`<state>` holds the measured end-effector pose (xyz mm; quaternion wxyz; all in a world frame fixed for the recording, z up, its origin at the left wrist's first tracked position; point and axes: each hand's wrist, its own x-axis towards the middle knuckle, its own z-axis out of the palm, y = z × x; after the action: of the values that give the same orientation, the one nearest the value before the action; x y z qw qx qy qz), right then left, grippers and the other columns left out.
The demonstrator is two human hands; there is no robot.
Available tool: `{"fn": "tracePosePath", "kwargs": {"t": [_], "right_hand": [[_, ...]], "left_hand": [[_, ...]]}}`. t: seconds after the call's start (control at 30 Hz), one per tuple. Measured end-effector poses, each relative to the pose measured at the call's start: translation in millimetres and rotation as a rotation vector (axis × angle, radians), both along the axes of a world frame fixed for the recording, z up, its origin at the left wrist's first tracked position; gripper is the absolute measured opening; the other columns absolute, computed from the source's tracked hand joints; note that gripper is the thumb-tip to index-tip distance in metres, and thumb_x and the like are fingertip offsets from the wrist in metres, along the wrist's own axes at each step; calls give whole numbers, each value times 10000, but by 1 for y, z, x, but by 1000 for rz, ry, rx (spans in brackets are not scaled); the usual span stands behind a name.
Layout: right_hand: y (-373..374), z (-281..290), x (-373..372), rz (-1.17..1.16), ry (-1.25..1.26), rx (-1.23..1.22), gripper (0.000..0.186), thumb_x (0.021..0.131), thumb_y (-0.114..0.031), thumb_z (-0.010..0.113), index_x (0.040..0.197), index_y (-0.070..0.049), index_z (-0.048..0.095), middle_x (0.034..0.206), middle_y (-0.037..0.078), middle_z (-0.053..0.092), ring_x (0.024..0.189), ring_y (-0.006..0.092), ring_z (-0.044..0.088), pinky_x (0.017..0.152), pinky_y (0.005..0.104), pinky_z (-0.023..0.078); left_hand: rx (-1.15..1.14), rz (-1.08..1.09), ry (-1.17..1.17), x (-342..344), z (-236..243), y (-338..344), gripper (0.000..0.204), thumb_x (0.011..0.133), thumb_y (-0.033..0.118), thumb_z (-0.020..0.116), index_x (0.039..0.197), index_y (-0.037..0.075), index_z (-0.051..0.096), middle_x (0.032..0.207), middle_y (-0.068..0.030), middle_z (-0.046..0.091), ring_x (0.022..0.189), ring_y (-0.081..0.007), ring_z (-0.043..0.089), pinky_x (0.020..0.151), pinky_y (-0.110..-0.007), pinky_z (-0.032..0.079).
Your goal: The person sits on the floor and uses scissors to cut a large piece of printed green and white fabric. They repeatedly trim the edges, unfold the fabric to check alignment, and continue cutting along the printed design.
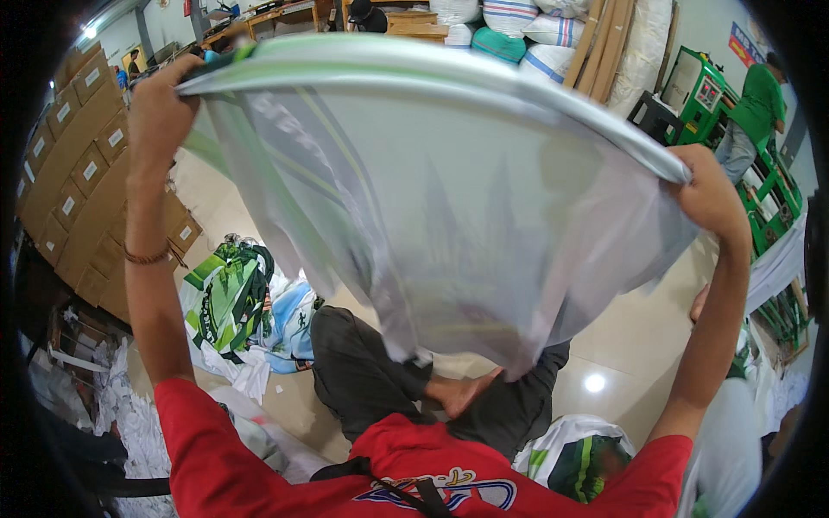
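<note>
Translucent white-green garment (449, 198) hides floor behind; left hand (160, 108), right hand (712, 194) clenched on its upper edge; cardboard boxes (78, 173) left of garment, contents unseen.

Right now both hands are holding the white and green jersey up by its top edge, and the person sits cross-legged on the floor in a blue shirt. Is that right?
Not quite: the shirt is red, not blue, as the head view shows. The rest stands: the left hand and right hand hold the white and green jersey up by its top edge, and the person sits cross-legged on the floor.
</note>
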<state>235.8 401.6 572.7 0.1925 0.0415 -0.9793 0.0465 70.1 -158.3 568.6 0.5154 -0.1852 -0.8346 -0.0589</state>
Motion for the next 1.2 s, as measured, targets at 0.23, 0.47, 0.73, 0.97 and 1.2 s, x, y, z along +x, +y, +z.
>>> {"fn": "tracePosePath", "kwargs": {"t": [0.23,0.47,0.73,0.97,1.2], "right_hand": [[90,1,-9,-314,732,150,311,768,-56,592,1056,19,686,974,236,695,930,356,669,849,414,491],[106,-11,-19,-471,826,257,345,807,-115,590,1138,-70,678,1050,197,679,990,402,635,861,432,483],[204,-121,-111,-317,268,-801,171,845,-137,488,763,-50,610,642,40,583,505,150,559,415,322,388],[75,-195,-153,-27,-323,-905,238,898,-233,609,976,-21,685,747,63,637,526,120,591,432,253,433],[-51,-144,-150,433,-49,-741,468,841,-373,758,1148,-33,657,944,83,673,842,175,638,748,321,519]], "left_hand": [[60,236,124,-54,46,-92,302,870,158,658,1170,144,690,979,-195,710,953,-364,687,804,-411,527],[433,51,-55,-115,14,-105,358,936,319,571,1153,62,695,962,-137,737,850,-314,707,750,-411,520],[1299,-705,-885,-186,-88,-31,367,978,342,496,1157,98,703,845,-8,635,744,-118,619,652,-280,526],[574,-744,-757,-140,-96,109,337,989,248,502,1216,74,682,1044,-52,680,929,-155,659,796,-297,544],[412,-1540,-901,-42,-9,138,213,966,133,555,1067,-26,654,1067,-122,670,954,-181,662,864,-282,535]]}}
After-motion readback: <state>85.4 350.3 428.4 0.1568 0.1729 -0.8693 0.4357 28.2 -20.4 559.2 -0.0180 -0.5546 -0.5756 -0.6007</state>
